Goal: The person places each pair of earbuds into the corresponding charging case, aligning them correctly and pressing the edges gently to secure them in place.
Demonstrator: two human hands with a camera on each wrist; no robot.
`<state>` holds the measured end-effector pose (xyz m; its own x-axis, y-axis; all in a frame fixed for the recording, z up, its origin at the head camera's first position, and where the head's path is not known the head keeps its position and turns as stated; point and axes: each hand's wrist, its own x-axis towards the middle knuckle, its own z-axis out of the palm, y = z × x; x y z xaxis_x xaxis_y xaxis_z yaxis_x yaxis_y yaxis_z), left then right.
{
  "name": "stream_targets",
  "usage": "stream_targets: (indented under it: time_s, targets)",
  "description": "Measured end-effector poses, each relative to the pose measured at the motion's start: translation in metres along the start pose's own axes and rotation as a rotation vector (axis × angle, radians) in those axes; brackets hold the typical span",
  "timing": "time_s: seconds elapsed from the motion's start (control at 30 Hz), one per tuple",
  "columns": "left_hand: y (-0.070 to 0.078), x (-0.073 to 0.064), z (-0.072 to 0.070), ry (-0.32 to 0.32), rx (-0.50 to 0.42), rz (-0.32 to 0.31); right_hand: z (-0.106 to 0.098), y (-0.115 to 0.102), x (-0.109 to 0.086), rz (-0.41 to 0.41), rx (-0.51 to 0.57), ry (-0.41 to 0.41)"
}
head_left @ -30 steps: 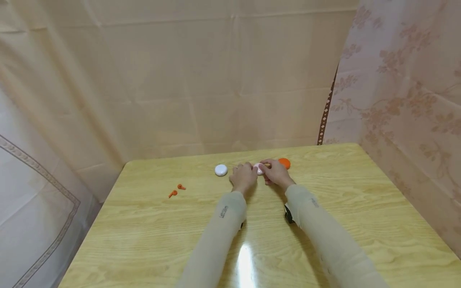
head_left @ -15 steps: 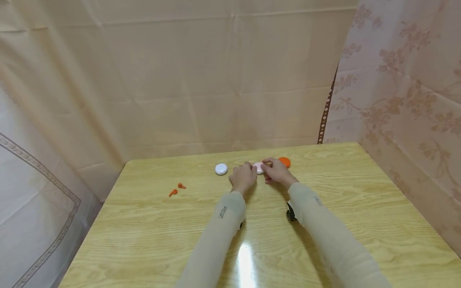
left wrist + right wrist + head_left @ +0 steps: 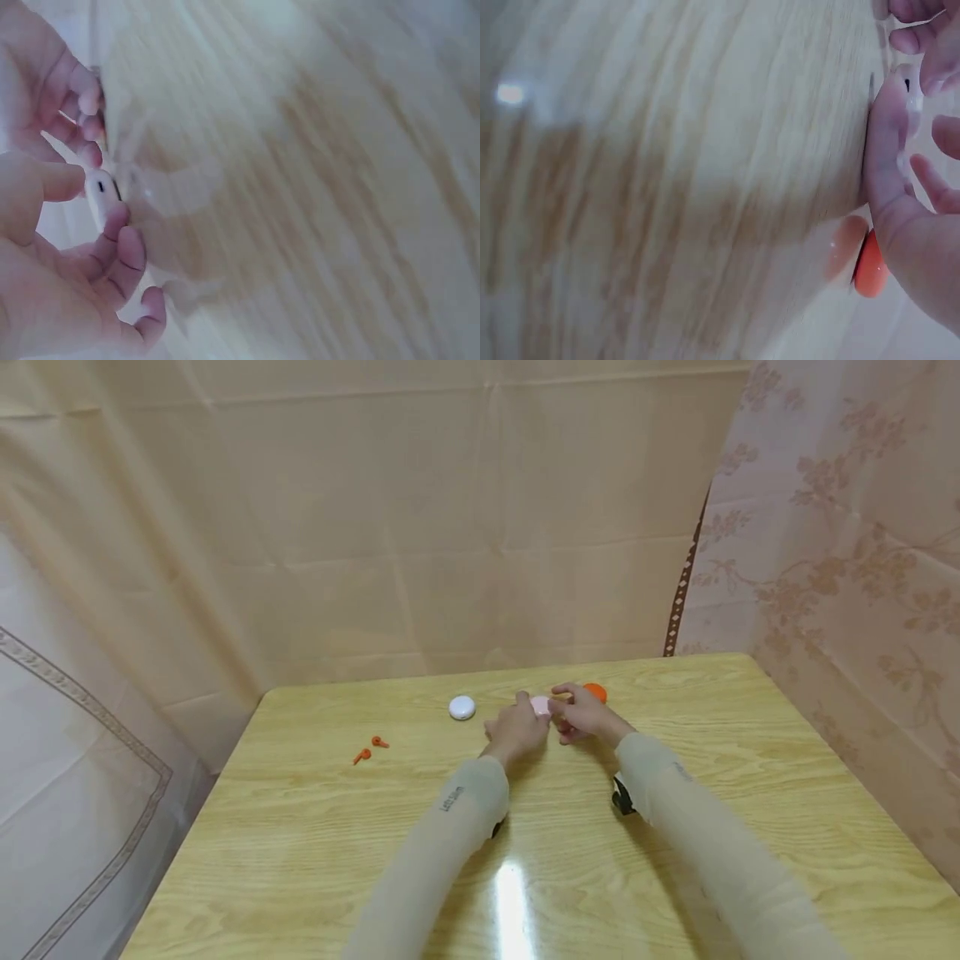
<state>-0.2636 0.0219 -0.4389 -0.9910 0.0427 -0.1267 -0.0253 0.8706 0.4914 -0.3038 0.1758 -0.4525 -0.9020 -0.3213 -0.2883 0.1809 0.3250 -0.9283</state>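
A round, flat pink earbud case (image 3: 541, 704) lies near the table's far edge, between the two hands. My left hand (image 3: 519, 728) pinches it; in the left wrist view the thumb and fingers are on opposite sides of the case (image 3: 101, 196), whose edge shows a small dark slot. On its other side my right hand (image 3: 585, 713) is close by with fingers spread; the right wrist view has its thumb along the case (image 3: 913, 105) and the forefinger held off it. Just beyond this hand sits an orange case (image 3: 596, 691), partly hidden.
Left of the hands rests a white round case (image 3: 462, 707). Two orange earbuds, one nearer (image 3: 363, 755) and one farther (image 3: 379, 742), lie apart on the left of the wooden table (image 3: 300, 860). Curtains hang behind and along both sides.
The right hand has loosened from the pink case and shifted slightly right, its forefinger lifting. The left hand has turned a little towards the case and keeps hold. The other cases and earbuds stay put.
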Motion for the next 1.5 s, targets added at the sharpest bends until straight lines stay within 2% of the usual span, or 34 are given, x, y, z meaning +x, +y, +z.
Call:
stream_targets:
  time_s: [0.1,0.23,0.33,0.43,0.53,0.7,0.87,1.03,1.2,1.33,1.5]
  targets:
    - [0.004,-0.001,-0.002,0.002,-0.044,0.028,-0.006,0.001,-0.002,-0.079,-0.119,0.072]
    - [0.010,-0.004,-0.001,-0.015,-0.115,0.118,-0.017,0.002,-0.008,-0.226,-0.413,0.307]
    - [0.015,-0.005,0.002,-0.042,-0.188,0.203,-0.024,0.003,-0.013,-0.261,-0.540,0.456]
    - [0.021,-0.006,0.006,-0.077,-0.299,0.246,-0.030,0.002,-0.016,-0.227,-0.597,0.481]
    - [0.026,-0.006,0.012,-0.114,-0.420,0.232,-0.034,0.003,-0.017,-0.169,-0.635,0.442]
    - [0.031,-0.004,0.020,-0.160,-0.517,0.176,-0.043,0.005,-0.016,-0.142,-0.609,0.358]
    - [0.032,0.001,0.024,-0.124,-0.572,0.126,-0.053,0.005,-0.013,-0.109,-0.491,0.239]
    - [0.029,0.006,0.025,-0.112,-0.545,0.111,-0.060,0.005,-0.013,-0.053,-0.367,0.158]
    - [0.028,0.007,0.024,-0.144,-0.536,0.108,-0.066,0.006,-0.015,0.003,-0.297,0.143]
    - [0.027,0.005,0.025,-0.157,-0.539,0.120,-0.068,0.007,-0.016,0.003,-0.302,0.100]
    - [0.027,0.004,0.028,-0.122,-0.440,0.145,-0.067,0.008,-0.017,-0.007,-0.311,0.056]
